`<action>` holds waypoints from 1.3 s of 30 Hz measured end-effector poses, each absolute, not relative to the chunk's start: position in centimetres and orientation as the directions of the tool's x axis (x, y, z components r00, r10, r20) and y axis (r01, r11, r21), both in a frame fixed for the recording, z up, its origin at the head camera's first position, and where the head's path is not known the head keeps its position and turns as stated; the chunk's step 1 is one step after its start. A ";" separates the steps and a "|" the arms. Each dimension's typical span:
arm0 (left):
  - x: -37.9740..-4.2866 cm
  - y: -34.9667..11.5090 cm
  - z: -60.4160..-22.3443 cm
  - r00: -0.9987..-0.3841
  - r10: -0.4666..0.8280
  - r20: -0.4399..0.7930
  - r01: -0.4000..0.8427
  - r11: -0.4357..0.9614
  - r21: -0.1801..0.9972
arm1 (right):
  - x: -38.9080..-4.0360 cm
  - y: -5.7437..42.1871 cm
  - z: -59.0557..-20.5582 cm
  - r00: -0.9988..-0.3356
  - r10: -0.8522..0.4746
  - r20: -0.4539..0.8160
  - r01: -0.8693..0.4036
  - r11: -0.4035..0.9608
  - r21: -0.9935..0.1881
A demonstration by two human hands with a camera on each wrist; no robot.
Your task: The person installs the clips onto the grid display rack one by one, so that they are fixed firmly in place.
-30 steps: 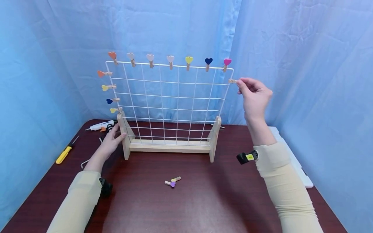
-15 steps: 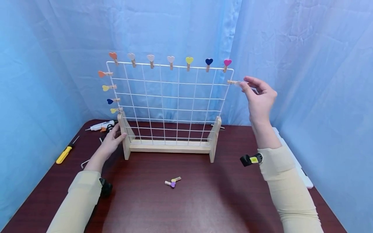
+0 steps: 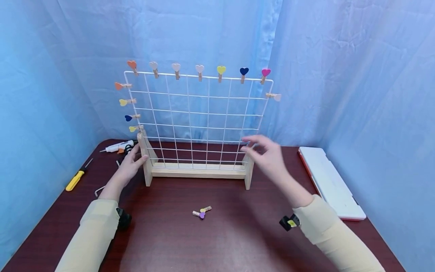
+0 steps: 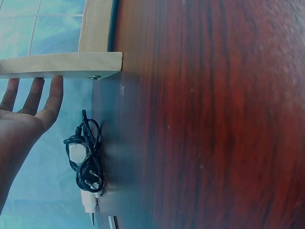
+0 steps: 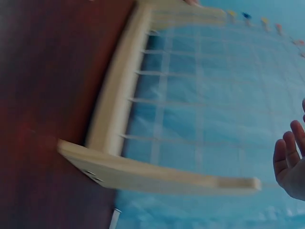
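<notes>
A white wire grid [image 3: 197, 113] stands upright in a wooden stand [image 3: 198, 173]. My left hand [image 3: 127, 166] touches the stand's left post; in the left wrist view, straight fingers [image 4: 55, 95] rest against its outer face. My right hand [image 3: 266, 156], holding nothing, is in front of the right post with its fingers apart. Heart clothespins line the top, among them a pink clothespin [image 3: 266, 73]; several more sit on the left side. A pale heart clothespin [image 3: 276, 97] clips the right side wire. A purple heart clothespin [image 3: 201, 215] and a yellow heart clothespin [image 3: 205, 209] lie on the table.
A yellow-handled screwdriver [image 3: 75, 179], a glue gun [image 3: 119, 146] and a bent metal rod [image 3: 98, 190] lie at the table's left. Corded cable [image 4: 88, 167] is bundled near the glue gun. A white case [image 3: 331, 181] lies at right; blue curtain surrounds the table.
My right hand has let go of the pale heart clothespin, which stays on the right side wire. It has moved down and left. My left hand stays at the post.
</notes>
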State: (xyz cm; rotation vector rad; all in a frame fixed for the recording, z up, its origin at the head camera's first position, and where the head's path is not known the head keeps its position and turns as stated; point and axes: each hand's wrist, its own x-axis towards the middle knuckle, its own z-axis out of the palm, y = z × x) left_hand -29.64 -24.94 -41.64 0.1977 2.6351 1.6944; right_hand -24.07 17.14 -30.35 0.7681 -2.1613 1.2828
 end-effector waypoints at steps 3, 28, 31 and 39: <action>-29.6 -25.0 -41.6 -0.992 0.108 0.069 0.107 0.407 0.907 | -24.7 16.1 -34.1 -0.726 -0.348 0.593 -0.686 0.437 -0.582; -29.7 -25.0 -41.9 -0.990 0.111 0.089 0.127 0.408 0.904 | -25.2 9.3 -45.1 -0.448 -0.876 0.179 -0.847 0.352 -0.399; -29.7 -25.0 -41.9 -0.991 0.107 0.085 0.122 0.417 0.901 | -25.3 9.2 -45.3 -0.448 -0.881 0.149 -0.845 0.363 -0.393; -29.6 -24.9 -41.8 -0.991 0.109 0.083 0.122 0.415 0.901 | -25.4 9.3 -45.4 -0.481 -0.869 0.117 -0.826 0.405 -0.391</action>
